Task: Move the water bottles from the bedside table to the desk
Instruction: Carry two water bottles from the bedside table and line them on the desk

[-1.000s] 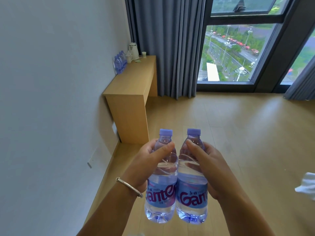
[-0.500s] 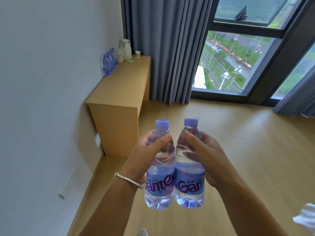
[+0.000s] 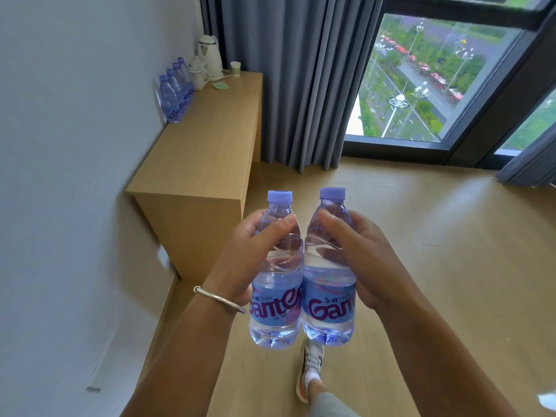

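In front of the chest, head view: left hand [image 3: 240,260] and right hand [image 3: 365,257] are each wrapping fingers around one water bottle — left bottle [image 3: 278,284], right bottle [image 3: 329,281] — upright, sides touching, carried in mid-air over the floor [image 3: 436,266]. Full, so likely weighty; thin plastic looks squeezable, smooth and perhaps slippery, so gripping the upper body above the label seems sound. The table [image 3: 207,139] is standing ahead-left against the wall [image 3: 75,145], holding a row of bottles [image 3: 176,91], kettle [image 3: 210,57] and cup [image 3: 235,68]; bare wood is showing at the near end. Curtain [image 3: 301,79] and window [image 3: 421,79] are lying beyond.
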